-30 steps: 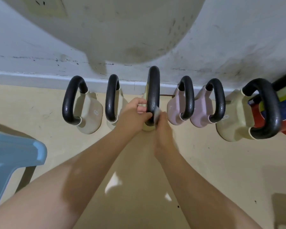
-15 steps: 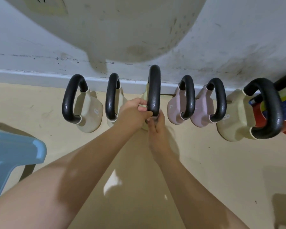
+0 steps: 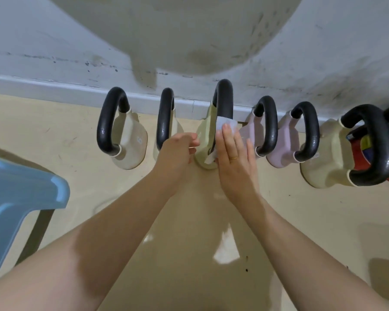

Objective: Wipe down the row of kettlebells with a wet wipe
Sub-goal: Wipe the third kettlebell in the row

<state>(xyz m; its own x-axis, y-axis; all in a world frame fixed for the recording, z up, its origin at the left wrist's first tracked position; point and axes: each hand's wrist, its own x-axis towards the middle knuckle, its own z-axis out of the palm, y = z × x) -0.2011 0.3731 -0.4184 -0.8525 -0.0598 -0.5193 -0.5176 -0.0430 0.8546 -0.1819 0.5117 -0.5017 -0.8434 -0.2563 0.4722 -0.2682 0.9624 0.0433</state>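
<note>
six kettlebells (image 3: 130, 140) along far wall (image 3: 54, 41); right hand (image 3: 236, 158) flat, pressing wet wipe (image 3: 226, 125) on third kettlebell (image 3: 222, 97) from left; left hand (image 3: 175, 153) relaxed beside it.

Two hands and two forearms were seen, bare along all that was shown of them. On the right hand (image 3: 236, 158) a thin gold-coloured ring (image 3: 233, 157) was worn on one of the middle fingers (image 3: 230, 144), low down near the knuckle. A short, rounded nail (image 3: 226, 126) was seen at the tip of the longest finger. The left hand (image 3: 177, 151) was seen plain. A soft-edged shadow was cast across the left forearm (image 3: 121, 221), darkening its lower part, while the right forearm (image 3: 290, 232) was lit more evenly.
</note>
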